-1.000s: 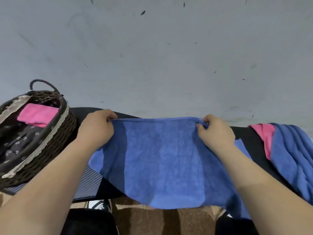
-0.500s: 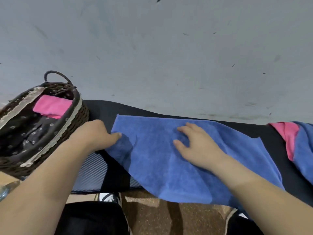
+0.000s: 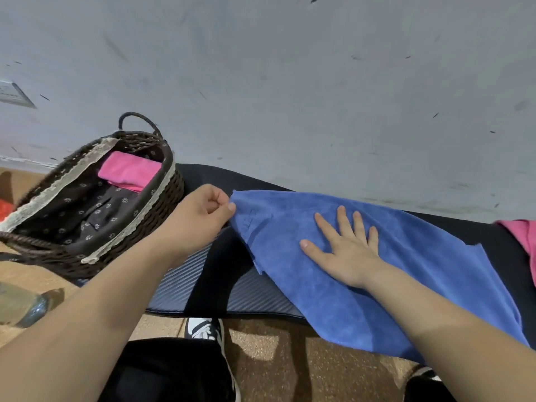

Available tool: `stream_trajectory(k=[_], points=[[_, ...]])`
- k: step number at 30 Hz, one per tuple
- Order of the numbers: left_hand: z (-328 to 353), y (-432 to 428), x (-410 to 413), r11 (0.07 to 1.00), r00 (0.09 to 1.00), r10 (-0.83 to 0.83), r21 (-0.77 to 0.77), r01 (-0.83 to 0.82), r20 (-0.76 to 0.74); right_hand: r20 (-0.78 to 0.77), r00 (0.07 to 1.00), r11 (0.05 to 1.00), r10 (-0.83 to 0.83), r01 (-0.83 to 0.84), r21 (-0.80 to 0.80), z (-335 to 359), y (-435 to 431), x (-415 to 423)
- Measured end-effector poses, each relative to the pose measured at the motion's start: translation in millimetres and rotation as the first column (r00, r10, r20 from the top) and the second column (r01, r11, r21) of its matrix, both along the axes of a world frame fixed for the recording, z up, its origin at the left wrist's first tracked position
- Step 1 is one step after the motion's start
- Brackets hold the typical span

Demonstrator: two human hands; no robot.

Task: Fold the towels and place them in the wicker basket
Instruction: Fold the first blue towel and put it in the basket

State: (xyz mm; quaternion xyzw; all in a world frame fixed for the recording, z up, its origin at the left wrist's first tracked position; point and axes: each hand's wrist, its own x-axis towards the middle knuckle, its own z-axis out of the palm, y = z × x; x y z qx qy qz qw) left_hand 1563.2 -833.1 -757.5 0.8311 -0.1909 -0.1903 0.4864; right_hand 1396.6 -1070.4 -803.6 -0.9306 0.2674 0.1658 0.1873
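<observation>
A blue towel (image 3: pixel 412 274) lies folded over on a black bench (image 3: pixel 220 274), its near edge hanging off the front. My right hand (image 3: pixel 345 250) lies flat on the towel with fingers spread. My left hand (image 3: pixel 200 219) pinches the towel's far left corner between thumb and fingers. The dark wicker basket (image 3: pixel 162 204) with lace trim stands at the bench's left end, left of my left hand. A folded pink towel (image 3: pixel 130 169) lies inside it at the far end.
More towels, the pink one (image 3: pixel 519 236) showing, lie at the bench's right end by the frame edge. A grey wall rises right behind the bench. A clear bottle (image 3: pixel 20 306) lies on the floor at lower left. My shoes and dark trousers are below the bench.
The towel went from held up by both hands to lying on the bench. My right hand opened flat on it; my left hand now pinches the left corner.
</observation>
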Motion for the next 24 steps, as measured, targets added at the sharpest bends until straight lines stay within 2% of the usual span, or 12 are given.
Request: stream_trajectory(k=[4, 6, 7, 9, 11, 13, 15, 18, 21, 24], points=[[-2, -3, 7, 0.985, 0.996, 0.093, -0.15, -0.091, 0.006, 0.015, 0.999, 0.999, -0.039, 0.038, 0.024, 1, 1, 7], [-5, -5, 7, 0.983, 0.99, 0.138, -0.124, -0.135, 0.021, 0.017, 0.999, 0.999, -0.043, 0.042, 0.024, 2, 2, 8], [-8, -4, 7, 0.99, 0.987, 0.142, -0.024, -0.14, 0.076, 0.015, 0.999, 0.999, -0.038, 0.037, 0.012, 1, 3, 8], [-10, 4, 8, 0.942, 0.981, 0.034, 0.323, -0.096, 0.192, 0.017, 1.0, 1.0, -0.022, 0.023, -0.022, -1, 3, 7], [-11, 16, 9, 0.824, 0.996, -0.05, 0.567, -0.002, 0.077, 0.029, 0.999, 0.999, -0.016, 0.017, -0.041, -2, 4, 7], [-8, 24, 9, 0.763, 0.999, -0.031, 0.645, 0.051, -0.042, 0.046, 0.999, 0.998, -0.007, 0.009, -0.056, 0, 4, 6], [-4, 25, 14, 0.741, 0.991, -0.076, 0.671, -0.02, 0.113, 0.064, 0.998, 0.998, 0.007, -0.003, -0.066, 2, 4, 5], [-2, 10, 17, 0.846, 0.918, -0.136, 0.526, -0.089, 0.374, 0.068, 0.998, 0.999, -0.001, 0.005, -0.048, 5, 6, 4], [-2, -21, 9, 0.909, 0.882, -0.202, 0.416, 0.007, 0.426, 0.018, 1.0, 0.999, -0.025, 0.026, -0.039, 7, 8, 4], [-9, -51, 2, 0.881, 0.888, -0.293, 0.462, 0.106, 0.354, -0.035, 0.999, 0.998, -0.04, 0.039, -0.046, 8, 10, 7]])
